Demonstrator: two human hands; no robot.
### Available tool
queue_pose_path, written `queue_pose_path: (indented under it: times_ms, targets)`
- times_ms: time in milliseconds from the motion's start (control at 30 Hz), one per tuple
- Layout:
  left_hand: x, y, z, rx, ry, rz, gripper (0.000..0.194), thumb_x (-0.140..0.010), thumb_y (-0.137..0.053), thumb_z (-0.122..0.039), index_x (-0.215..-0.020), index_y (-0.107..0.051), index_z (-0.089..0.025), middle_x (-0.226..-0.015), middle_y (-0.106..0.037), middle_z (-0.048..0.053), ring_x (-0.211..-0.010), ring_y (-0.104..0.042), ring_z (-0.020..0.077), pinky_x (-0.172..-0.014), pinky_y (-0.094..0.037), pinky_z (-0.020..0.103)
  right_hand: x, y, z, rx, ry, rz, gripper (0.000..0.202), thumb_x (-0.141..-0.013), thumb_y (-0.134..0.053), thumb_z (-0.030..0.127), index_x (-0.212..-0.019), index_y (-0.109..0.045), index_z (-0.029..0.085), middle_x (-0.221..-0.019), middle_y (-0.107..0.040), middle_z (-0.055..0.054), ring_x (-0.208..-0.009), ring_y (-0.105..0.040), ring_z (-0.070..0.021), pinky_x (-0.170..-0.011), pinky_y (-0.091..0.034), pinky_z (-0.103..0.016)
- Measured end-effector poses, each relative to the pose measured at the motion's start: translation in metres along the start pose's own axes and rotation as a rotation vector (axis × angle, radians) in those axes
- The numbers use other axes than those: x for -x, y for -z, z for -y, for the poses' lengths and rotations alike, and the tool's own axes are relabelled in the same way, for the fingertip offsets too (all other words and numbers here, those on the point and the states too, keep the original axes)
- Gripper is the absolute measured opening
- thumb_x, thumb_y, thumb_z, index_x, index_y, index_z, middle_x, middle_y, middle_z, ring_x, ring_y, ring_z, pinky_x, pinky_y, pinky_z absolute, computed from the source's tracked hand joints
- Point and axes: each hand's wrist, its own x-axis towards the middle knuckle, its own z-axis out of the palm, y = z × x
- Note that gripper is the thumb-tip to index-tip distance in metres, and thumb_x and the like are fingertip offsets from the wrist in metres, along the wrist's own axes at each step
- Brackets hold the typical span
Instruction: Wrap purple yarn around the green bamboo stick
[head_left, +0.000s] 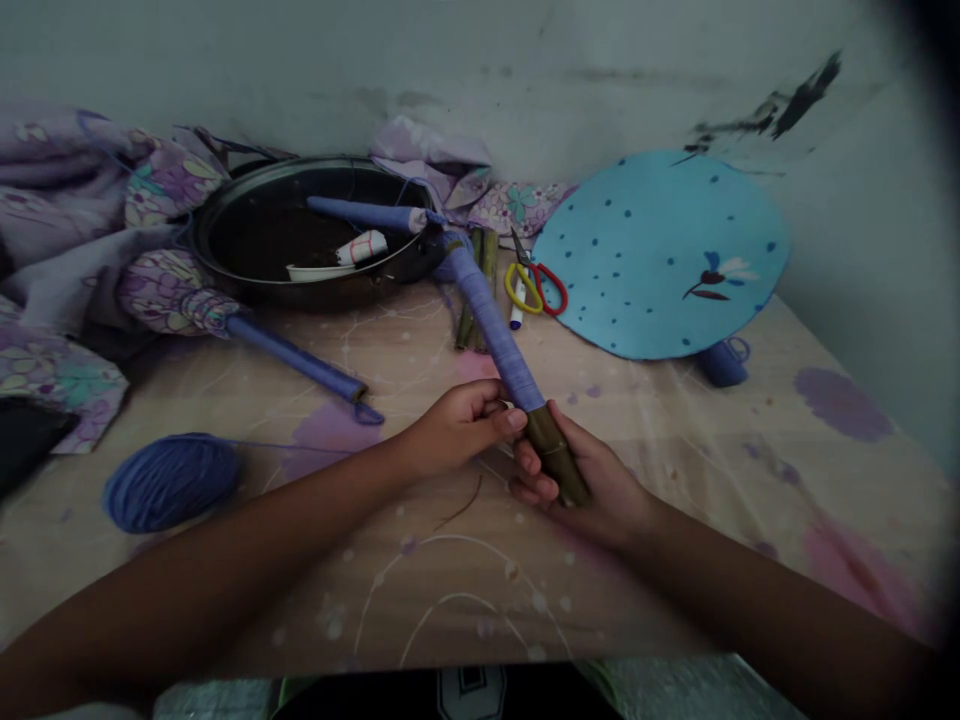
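Observation:
A bamboo stick (491, 320), wrapped in blue-purple yarn along its upper length, slants up and away over the table; its near end is bare green bamboo. My right hand (589, 475) is closed around that bare end. At the lower edge of the wrapping, my left hand (469, 425) has its thumb and fingers pinched against the stick, seemingly on the yarn strand. From a ball of blue yarn (172, 482) at the left, a strand runs across the table toward my left forearm and passes out of sight behind it.
A dark pan (315, 285) holds a wrapped stick and a white piece. Behind lie bare bamboo pieces (466, 325), scissors (536, 280), a marker (519, 310) and a blue oval mat (652, 260). Left are floral cloth (52, 220) and a yarn-wrapped handle (292, 355). A yarn spool (721, 362) stands right.

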Motion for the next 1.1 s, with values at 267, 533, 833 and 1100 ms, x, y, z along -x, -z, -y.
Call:
queue_pose_path:
  times_ms: [267, 533, 833, 1100]
  targets:
    - [-0.0013, 0.0003, 0.0009, -0.039, -0.022, -0.058, 0.035, -0.075, -0.068, -0.040, -0.092, -0.056, -0.012, -0.076, -0.061, 0.000, -0.065, -0.057, 0.0081, -0.062, -0.041, 0.021, 0.0021, -0.0023, 0.0007, 0.059, 0.023, -0.016, 0.043, -0.082, -0.056, 0.059, -0.081, -0.060, 0.017, -0.062, -0.060, 0.002, -0.037, -0.042, -0.0042, -0.029, -0.030, -0.012]
    - [0.0011, 0.0003, -0.0013, 0.033, 0.031, 0.005, 0.037, -0.076, -0.068, -0.041, -0.092, -0.053, -0.011, -0.067, -0.062, 0.000, -0.061, -0.059, 0.0098, -0.061, -0.044, 0.022, 0.0011, -0.0001, 0.0018, 0.058, -0.023, 0.003, 0.035, -0.085, -0.058, 0.049, -0.079, -0.060, 0.015, -0.063, -0.060, 0.000, -0.041, -0.046, -0.0051, -0.031, -0.034, -0.013]
    - [-0.0008, 0.0012, 0.0001, 0.057, 0.050, -0.033, 0.041, -0.072, -0.072, -0.043, -0.091, -0.054, -0.011, -0.070, -0.063, 0.000, -0.061, -0.061, 0.0088, -0.058, -0.044, 0.020, 0.0008, -0.0020, 0.0021, -0.005, -0.044, -0.013, 0.042, -0.081, -0.059, 0.056, -0.081, -0.063, 0.014, -0.066, -0.058, 0.000, -0.044, -0.048, -0.0059, -0.031, -0.036, -0.013]
    - [0.0002, 0.0008, -0.0021, 0.085, 0.027, -0.011, 0.034, -0.074, -0.071, -0.037, -0.089, -0.054, -0.011, -0.068, -0.065, 0.000, -0.061, -0.062, 0.0089, -0.060, -0.047, 0.019, -0.0009, 0.0006, 0.0031, 0.037, -0.040, -0.035, 0.030, -0.085, -0.059, 0.043, -0.080, -0.062, 0.014, -0.068, -0.059, -0.001, -0.045, -0.047, -0.0051, -0.031, -0.034, -0.012]
